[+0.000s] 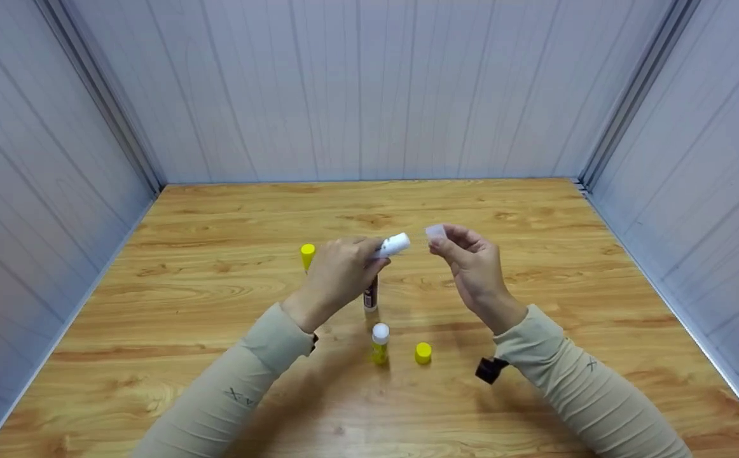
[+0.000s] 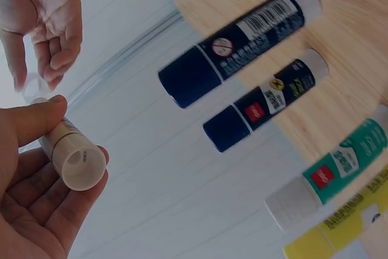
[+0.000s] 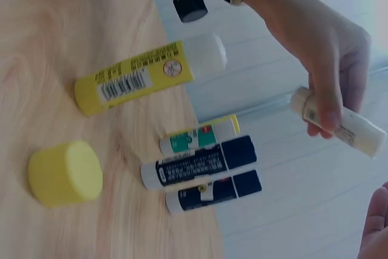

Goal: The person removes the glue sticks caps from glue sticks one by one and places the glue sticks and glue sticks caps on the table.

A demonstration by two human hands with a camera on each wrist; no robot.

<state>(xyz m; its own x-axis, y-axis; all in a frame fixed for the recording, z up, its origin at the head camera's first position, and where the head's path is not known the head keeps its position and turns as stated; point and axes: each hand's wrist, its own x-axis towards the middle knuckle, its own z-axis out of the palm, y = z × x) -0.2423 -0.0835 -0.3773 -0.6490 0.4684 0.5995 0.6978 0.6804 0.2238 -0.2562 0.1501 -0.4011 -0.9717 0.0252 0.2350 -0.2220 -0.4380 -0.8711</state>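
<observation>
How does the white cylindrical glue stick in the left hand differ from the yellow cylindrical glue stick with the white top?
The white cylindrical glue stick is tilted, gripped by the left hand; the yellow cylindrical glue stick stands upright on the wood-grain table. The white one's body is white; the yellow one's is yellow. Both bear printing.

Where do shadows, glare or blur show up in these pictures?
Head view: soft shadows below the tan fabric sleeves on the brown wood-grain table; left wrist view: hazy and tilted, the small translucent white piece fading into a bright patch at the left; right wrist view: tilted too, with a pale glow at upper right.
</observation>
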